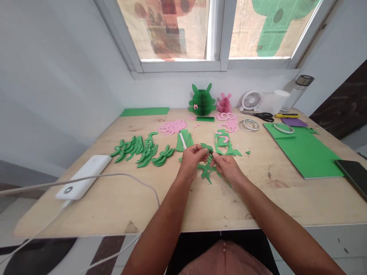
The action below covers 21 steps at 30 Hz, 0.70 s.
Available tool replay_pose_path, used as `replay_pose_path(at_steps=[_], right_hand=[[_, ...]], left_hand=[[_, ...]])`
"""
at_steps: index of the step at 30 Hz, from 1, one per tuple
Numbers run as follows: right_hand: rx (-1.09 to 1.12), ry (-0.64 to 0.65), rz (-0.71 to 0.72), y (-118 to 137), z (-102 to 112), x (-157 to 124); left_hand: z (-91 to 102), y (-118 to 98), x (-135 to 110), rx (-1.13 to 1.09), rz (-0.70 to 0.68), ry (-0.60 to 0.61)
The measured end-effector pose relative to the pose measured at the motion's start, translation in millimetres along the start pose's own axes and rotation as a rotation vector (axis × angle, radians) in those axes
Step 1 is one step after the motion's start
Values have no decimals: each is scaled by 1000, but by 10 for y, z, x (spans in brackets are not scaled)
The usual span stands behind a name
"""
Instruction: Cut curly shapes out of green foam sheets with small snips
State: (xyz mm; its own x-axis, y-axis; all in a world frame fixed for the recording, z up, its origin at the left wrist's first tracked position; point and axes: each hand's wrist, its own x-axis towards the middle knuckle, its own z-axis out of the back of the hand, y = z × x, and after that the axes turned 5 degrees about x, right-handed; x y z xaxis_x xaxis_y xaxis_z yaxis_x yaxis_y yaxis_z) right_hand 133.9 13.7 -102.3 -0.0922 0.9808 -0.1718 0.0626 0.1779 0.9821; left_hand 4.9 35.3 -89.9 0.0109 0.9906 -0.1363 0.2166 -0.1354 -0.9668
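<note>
My left hand [189, 160] is closed in a pinch on a small green paper piece [207, 146], held a little above the table. My right hand [228, 168] pinches at the piece's lower right edge, where a small dark part shows between the hands; I cannot make out what that part is. Beneath and between the hands lie curved green paper scraps [205, 171]. Just beyond my left hand, a white pen [182, 139] rests on a green paper sheet [189, 140]. Cut green paper with a hole [222, 138] lies beyond my right hand.
Left are piles of green paper cutouts [147, 152] and a white power bank [84, 177] with a cable. Pink cutouts [173, 126], a green honeycomb paper figure [202, 101] and a pink one [224, 104] are behind. Scissors [265, 116], tape rolls [249, 125], green sheets [306, 154] and a phone [354, 175] lie right.
</note>
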Motion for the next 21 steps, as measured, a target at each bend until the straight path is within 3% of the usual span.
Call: replay_pose_path(at_steps=[21], right_hand=[[-18,44,-20,39,13,-18]], left_hand=[[29,-25,5,-4,19,3]])
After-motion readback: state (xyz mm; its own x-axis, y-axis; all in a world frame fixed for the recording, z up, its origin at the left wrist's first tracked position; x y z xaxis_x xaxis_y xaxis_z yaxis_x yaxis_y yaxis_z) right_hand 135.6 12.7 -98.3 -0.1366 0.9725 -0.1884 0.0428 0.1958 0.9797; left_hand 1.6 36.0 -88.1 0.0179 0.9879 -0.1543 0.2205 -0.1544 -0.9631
